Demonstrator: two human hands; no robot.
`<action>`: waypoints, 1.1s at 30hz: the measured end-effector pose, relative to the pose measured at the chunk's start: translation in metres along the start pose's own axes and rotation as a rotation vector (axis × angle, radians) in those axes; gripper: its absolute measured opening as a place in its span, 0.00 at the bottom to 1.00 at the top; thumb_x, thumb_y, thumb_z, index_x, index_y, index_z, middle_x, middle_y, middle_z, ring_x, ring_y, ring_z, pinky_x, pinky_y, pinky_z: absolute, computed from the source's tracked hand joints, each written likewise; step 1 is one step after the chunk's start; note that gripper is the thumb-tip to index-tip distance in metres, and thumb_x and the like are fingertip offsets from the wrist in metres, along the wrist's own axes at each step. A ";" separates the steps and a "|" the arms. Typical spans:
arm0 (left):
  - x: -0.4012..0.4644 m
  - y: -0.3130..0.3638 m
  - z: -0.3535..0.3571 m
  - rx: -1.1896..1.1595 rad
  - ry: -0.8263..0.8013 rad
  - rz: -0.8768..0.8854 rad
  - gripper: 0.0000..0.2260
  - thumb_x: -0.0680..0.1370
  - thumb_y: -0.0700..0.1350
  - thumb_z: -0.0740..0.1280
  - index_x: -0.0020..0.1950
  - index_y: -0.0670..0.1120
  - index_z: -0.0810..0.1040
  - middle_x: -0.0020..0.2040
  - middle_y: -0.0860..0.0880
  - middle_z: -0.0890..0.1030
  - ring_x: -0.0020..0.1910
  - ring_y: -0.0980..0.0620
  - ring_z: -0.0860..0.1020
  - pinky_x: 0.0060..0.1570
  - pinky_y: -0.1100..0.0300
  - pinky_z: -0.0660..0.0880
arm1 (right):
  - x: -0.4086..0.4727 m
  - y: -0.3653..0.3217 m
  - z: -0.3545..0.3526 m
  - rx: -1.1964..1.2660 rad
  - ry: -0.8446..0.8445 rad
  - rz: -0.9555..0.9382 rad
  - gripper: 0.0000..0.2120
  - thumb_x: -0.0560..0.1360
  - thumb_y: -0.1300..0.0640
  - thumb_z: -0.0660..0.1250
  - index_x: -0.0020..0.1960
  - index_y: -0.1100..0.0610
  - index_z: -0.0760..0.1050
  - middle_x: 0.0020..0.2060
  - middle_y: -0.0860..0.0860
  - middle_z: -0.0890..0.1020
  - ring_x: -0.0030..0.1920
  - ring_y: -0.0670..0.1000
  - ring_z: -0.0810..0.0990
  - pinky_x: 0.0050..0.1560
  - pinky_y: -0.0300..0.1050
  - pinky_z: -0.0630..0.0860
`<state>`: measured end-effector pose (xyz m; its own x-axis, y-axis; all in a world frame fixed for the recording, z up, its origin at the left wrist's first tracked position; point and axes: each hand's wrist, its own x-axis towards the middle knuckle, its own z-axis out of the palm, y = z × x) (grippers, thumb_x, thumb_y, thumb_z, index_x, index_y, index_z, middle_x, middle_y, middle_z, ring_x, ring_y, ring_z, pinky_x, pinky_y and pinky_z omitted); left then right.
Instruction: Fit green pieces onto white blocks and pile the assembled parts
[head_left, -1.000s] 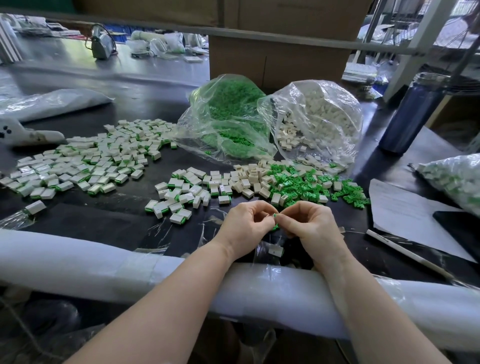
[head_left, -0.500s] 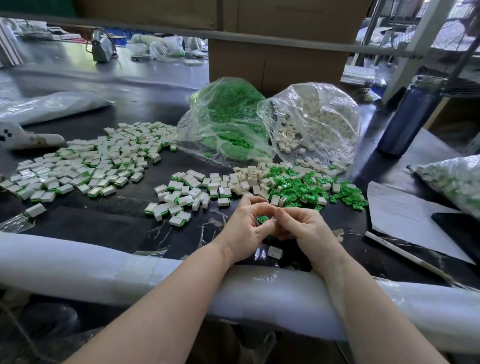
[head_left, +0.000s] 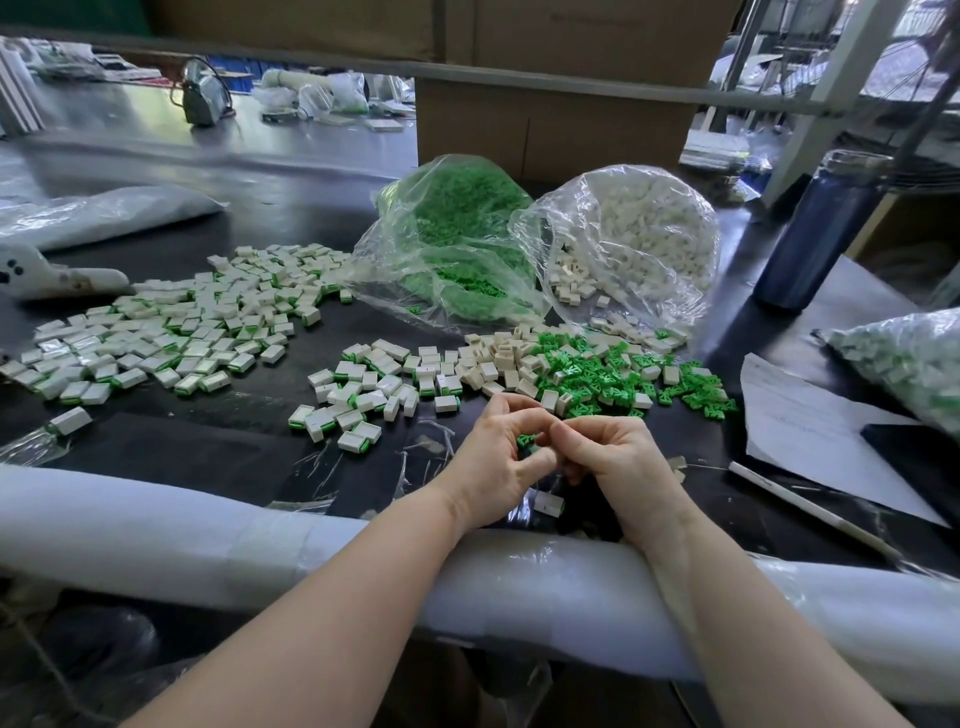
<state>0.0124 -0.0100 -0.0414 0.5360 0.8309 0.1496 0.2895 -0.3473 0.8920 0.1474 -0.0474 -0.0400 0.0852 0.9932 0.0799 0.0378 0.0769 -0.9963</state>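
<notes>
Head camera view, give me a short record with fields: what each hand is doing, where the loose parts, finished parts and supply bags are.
left hand: left hand pinches a green piece in its fingers
right hand: right hand curled, fingers meeting the left; what it holds is hidden
loose parts: white blocks and green pieces just beyond the hands
finished parts: assembled pile far left, smaller cluster nearer
supply bags: green bag beside white bag
stray: one white block below the hands

On the counter (head_left: 218, 447), two filled bags (head_left: 457, 244) sit side by side behind a loose scatter of parts (head_left: 597, 369), the assembled pile (head_left: 171, 332) spreads left, and a bottle (head_left: 815, 234) stands far right.
</notes>
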 end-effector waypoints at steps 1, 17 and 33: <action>0.000 0.000 0.000 -0.007 -0.002 0.000 0.07 0.75 0.36 0.65 0.48 0.47 0.78 0.56 0.48 0.66 0.58 0.54 0.69 0.62 0.62 0.68 | 0.000 0.000 0.000 0.010 0.001 -0.001 0.11 0.74 0.63 0.66 0.34 0.57 0.82 0.23 0.49 0.78 0.25 0.42 0.73 0.28 0.32 0.70; 0.001 -0.002 0.000 -0.046 0.017 0.009 0.08 0.76 0.36 0.64 0.46 0.50 0.76 0.56 0.48 0.66 0.55 0.54 0.69 0.61 0.61 0.69 | 0.003 0.005 0.002 0.011 0.003 0.005 0.10 0.70 0.52 0.68 0.37 0.57 0.83 0.29 0.56 0.79 0.31 0.50 0.75 0.32 0.39 0.74; 0.002 -0.003 -0.003 -0.012 0.136 -0.048 0.05 0.76 0.42 0.67 0.49 0.41 0.79 0.47 0.47 0.77 0.45 0.48 0.77 0.50 0.58 0.76 | 0.006 0.005 -0.001 -0.329 0.228 -0.179 0.08 0.72 0.64 0.70 0.37 0.54 0.78 0.32 0.47 0.80 0.33 0.38 0.76 0.37 0.28 0.72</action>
<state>0.0103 -0.0063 -0.0422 0.4088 0.8981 0.1625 0.3024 -0.3013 0.9043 0.1496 -0.0411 -0.0445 0.2642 0.9191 0.2922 0.3844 0.1775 -0.9060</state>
